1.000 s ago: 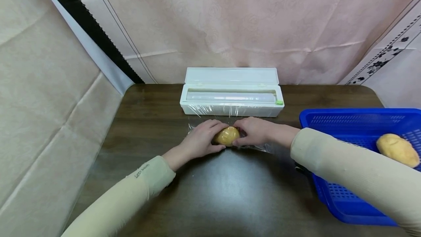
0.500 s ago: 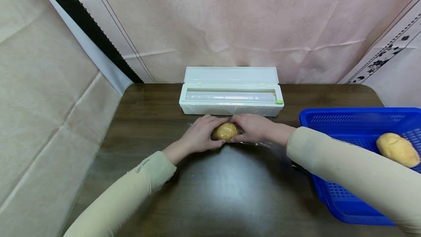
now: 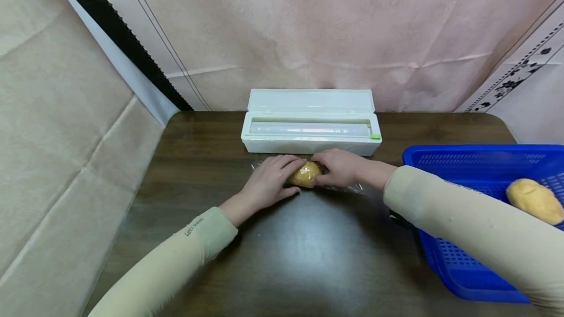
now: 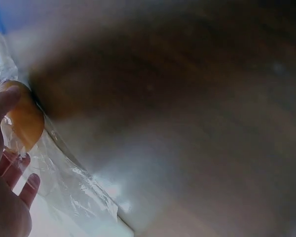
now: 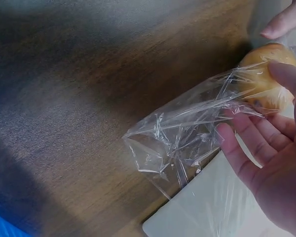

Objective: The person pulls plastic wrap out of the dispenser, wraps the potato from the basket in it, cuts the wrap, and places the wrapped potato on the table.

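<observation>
A golden bread roll [image 3: 305,175] under clear cling film lies on the table in front of a white cling film box [image 3: 311,147]. My left hand [image 3: 270,180] holds the roll from its left side, with the thumb nearer me. From the right, my right hand [image 3: 341,168] grips it, and in the right wrist view its thumb presses the film onto the roll [image 5: 261,84]. Loose, crinkled film [image 5: 172,133] spreads beside the roll. In the left wrist view the left thumb touches the roll [image 4: 27,121], with film stretching below the fingers.
At the right stands a blue plastic basket [image 3: 478,291] holding another bread roll [image 3: 534,200]; my right forearm crosses over it. The box's lid [image 3: 310,101] is up, with a film roll [image 3: 310,129] inside. Pink cloth [image 3: 326,28] hangs behind the dark wooden table [image 3: 299,263].
Both hands and the roll have shifted slightly away from me, closer to the box. Film that stretched over the box's front a second ago is now gathered around the roll.
</observation>
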The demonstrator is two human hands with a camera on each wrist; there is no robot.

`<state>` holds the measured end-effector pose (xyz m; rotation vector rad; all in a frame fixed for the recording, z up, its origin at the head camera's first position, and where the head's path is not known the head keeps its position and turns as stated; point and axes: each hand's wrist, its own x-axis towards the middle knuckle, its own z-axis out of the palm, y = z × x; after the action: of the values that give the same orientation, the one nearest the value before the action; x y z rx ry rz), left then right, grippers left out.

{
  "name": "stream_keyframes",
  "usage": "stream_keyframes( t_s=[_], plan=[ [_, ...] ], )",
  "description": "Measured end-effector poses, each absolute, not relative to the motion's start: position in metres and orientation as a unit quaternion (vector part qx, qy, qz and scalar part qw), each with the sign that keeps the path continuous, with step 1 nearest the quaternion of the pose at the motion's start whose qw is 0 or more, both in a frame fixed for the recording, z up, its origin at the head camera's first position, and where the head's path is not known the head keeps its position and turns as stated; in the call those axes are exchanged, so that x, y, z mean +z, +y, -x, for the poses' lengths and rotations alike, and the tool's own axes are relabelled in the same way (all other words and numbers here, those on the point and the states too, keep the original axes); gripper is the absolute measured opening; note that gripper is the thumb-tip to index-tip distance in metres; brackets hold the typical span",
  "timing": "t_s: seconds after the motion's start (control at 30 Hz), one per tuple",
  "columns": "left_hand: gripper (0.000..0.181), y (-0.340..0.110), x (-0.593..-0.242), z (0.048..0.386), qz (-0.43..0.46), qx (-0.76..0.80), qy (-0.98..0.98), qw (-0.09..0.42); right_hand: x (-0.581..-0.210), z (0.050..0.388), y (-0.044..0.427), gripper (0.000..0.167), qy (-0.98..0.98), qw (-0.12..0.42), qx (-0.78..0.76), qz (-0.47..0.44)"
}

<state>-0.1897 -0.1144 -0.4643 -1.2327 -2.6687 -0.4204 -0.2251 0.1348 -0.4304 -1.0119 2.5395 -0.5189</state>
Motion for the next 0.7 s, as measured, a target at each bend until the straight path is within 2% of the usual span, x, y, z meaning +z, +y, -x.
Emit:
stream_keyframes(
  t_s=[0.1, 0.2, 0.33, 0.53, 0.7],
  plan=[
    [0.065, -0.112, -0.465, 0.192, 0.408, -0.145, -0.897, 0.093, -0.44, 0.229, 0.138, 0.048, 0.897, 0.174, -0.197, 0.357],
    [0.063, -0.111, -0.465, 0.196, 0.402, -0.161, -0.897, 0.087, -0.434, 0.224, 0.137, 0.049, 0.906, 0.171, -0.181, 0.342],
    [0.063, -0.11, -0.463, 0.202, 0.389, -0.186, -0.9, 0.06, -0.417, 0.211, 0.135, 0.052, 0.921, 0.138, -0.114, 0.347],
    [0.064, -0.111, -0.458, 0.211, 0.356, -0.216, -0.909, 0.011, -0.413, 0.207, 0.134, 0.056, 0.922, 0.065, -0.071, 0.375],
    [0.062, -0.111, -0.456, 0.215, 0.352, -0.219, -0.91, -0.002, -0.415, 0.209, 0.131, 0.063, 0.925, 0.058, -0.069, 0.369]
  ],
)
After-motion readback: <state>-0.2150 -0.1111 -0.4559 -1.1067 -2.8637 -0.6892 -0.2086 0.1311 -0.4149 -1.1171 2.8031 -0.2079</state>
